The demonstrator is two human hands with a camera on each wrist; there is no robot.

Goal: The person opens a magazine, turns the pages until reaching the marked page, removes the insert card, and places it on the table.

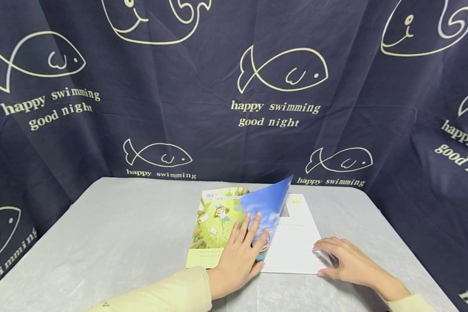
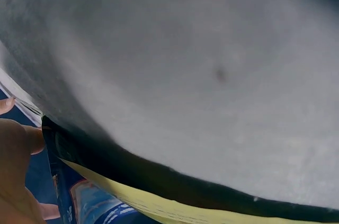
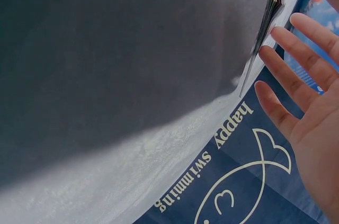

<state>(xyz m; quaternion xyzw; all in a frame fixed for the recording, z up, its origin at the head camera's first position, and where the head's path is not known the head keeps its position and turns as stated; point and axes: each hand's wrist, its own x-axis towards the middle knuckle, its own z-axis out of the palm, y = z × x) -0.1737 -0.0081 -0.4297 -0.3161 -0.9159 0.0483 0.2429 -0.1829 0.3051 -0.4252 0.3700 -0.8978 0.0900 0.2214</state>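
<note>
An open picture book (image 1: 292, 253) lies on the table, its right page white with small text. Its left page (image 1: 208, 236) shows a green illustration with a yellow strip below. Between them a blue page (image 1: 268, 197) stands partly raised and bent, its top corner up. My left hand (image 1: 238, 260) rests with spread, straight fingers on the blue page and the green page. At the book's right edge is my right hand (image 1: 351, 262), fingers and thumb extended towards the page edges. In the right wrist view, those fingers look spread beside the stacked page edges (image 3: 269, 12).
A grey cloth-covered table (image 1: 125, 225) lies under the book. Behind it and along both sides hangs a dark blue curtain (image 1: 203, 99) with white fish drawings and lettering.
</note>
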